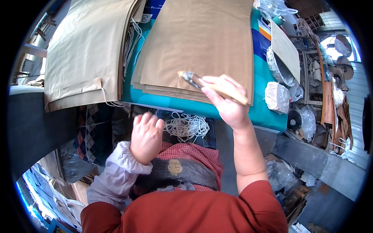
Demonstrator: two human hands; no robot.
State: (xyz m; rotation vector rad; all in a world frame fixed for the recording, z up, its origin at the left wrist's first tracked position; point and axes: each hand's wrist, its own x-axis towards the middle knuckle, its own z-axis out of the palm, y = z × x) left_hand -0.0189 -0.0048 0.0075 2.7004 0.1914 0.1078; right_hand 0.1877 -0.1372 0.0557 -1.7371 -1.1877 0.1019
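Note:
My right hand [227, 99] is closed round the pale wooden handle of a brush [217, 90]. The brush is held over a stack of flat brown paper sheets [198, 50], its bristles pointing left and tipped with something yellowish. Whether the bristles touch the top sheet I cannot tell. Just off the table's front edge is my left hand [147, 138], back upward, with fingers loosely bent and a little apart; nothing shows in it. To its upper left lies a pile of brown paper bags [83, 50] with white cord handles [132, 42].
The teal-covered table [272, 120] bears a white wrapped block [277, 97], a plastic-lined round container [278, 64] and a flat board [286, 50] on the right. A tangle of white cords [186, 127] hangs below its front edge. Bags and scraps clutter the right side.

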